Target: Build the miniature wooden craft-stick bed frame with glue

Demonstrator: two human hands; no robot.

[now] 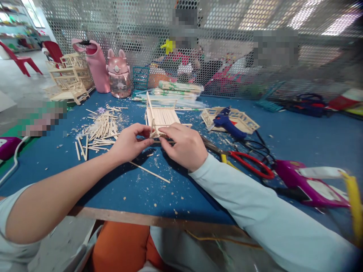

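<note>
A small wooden stick model (pixel 163 116) with a slatted deck and an upright post stands on the blue table (pixel 176 196). At its near left corner, my left hand (pixel 130 142) pinches the base of the post. From the right, my right hand (pixel 185 145) has its thumb and fingers closed on the near edge of the model. The fingers partly hide the joint between them. Cut sticks lie in a pile (pixel 103 126) to the left, and one long stick (pixel 150 172) lies in front of the hands.
Scissors (pixel 251 162), a blue glue gun (pixel 231 124), another stick piece (pixel 249 122) and a purple tool (pixel 312 185) lie on the right. Behind are two pink bottles (pixel 98 66), packed sticks (pixel 178 88) and a perforated metal screen (pixel 227 71). A larger stick model (pixel 69 81) stands back left.
</note>
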